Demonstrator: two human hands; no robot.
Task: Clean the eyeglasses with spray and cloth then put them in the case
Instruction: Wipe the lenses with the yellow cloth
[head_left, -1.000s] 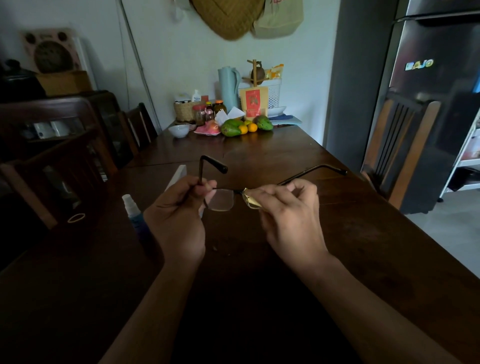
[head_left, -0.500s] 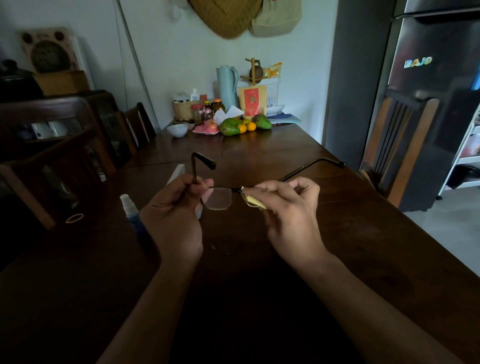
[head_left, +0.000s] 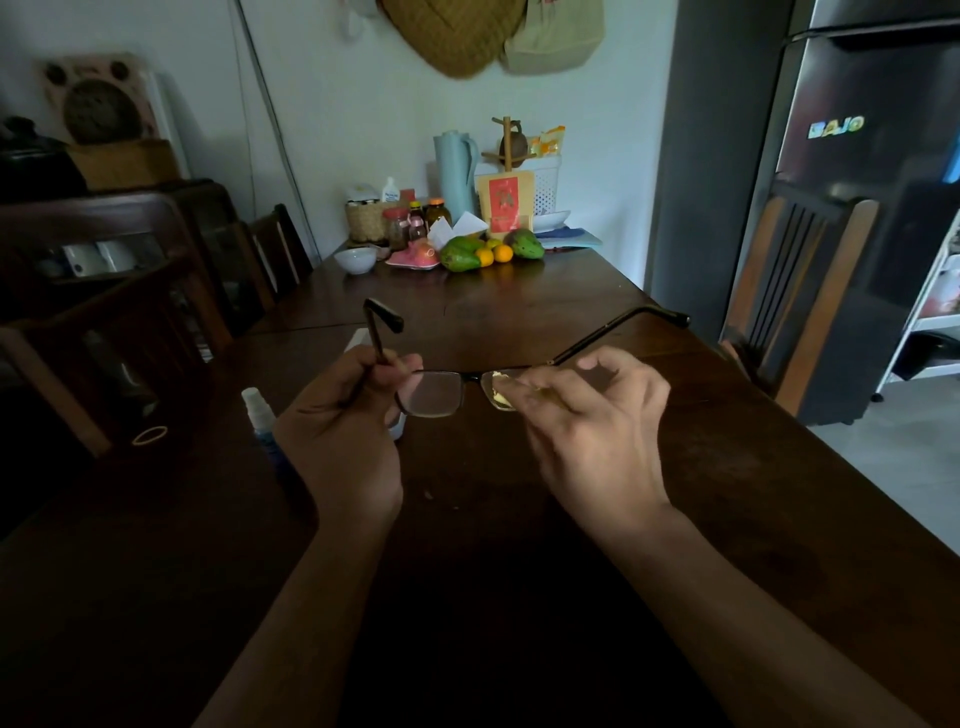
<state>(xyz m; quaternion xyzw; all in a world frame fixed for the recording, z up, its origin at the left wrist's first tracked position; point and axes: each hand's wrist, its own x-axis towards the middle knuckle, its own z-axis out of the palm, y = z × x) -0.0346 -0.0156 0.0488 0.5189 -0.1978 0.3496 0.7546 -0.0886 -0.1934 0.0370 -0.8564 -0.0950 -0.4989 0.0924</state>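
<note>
Holding the eyeglasses (head_left: 437, 393) up above the dark wooden table (head_left: 519, 312), near the middle of the view, the person has both hands on them. The left hand (head_left: 343, 431) is curled round the left temple arm close to the hinge, and that arm sticks up out of the fist, with its bent tip pointing right. The right hand (head_left: 592, 431) pinches a small yellow cloth (head_left: 500, 399) against the right lens between thumb and fingers, so most of that lens is covered. The left lens is bare and clear. The right temple arm stretches away to the far right, free of the hand past the hinge. A spray bottle (head_left: 258, 410) with a white cap and blue body stands upright on the table just left of the left hand. A white object (head_left: 358, 338) lies on the table behind the left hand, mostly hidden; what it is cannot be told. At the far end of the table sit a white bowl (head_left: 356, 259), green and orange fruit (head_left: 462, 257), some jars and a pale blue jug (head_left: 454, 171). A wooden chair (head_left: 800, 291) stands at the right side of the table, in front of a dark fridge (head_left: 857, 208).
</note>
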